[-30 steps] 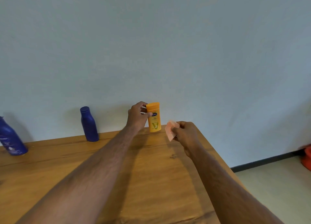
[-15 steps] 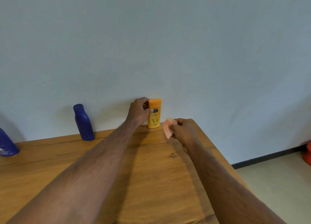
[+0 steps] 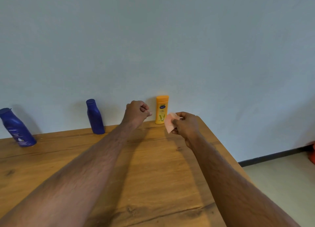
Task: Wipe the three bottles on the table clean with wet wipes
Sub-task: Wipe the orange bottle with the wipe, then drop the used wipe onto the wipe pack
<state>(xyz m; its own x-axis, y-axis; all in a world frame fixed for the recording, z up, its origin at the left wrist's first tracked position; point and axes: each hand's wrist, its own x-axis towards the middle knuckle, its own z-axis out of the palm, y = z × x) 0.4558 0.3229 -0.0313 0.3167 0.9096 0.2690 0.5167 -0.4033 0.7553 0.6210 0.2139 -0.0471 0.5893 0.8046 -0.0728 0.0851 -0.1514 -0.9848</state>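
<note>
Standing upright at the far edge of the wooden table, right against the pale wall, the yellow bottle carries a dark oval label near its top and a green leaf design below. No hand touches it. The left hand hovers just beside it on the left, fingers curled loosely inward and holding nothing, the fingertips pointing toward the bottle with a small gap between. The right hand sits just to the right of the bottle and a little nearer the camera, pinching a folded pink wipe between thumb and fingers; the wipe's upper corner overlaps the bottle's lower right side in this view, though whether the two touch cannot be told. Further left along the wall stands a small dark blue bottle, upright and well apart from the yellow one. Further left again, near the edge of view, a larger dark blue bottle with white print on its label appears tilted. Beyond the table's right corner lies a light floor with a dark skirting strip along the wall, and something orange-red shows at the right edge.
</note>
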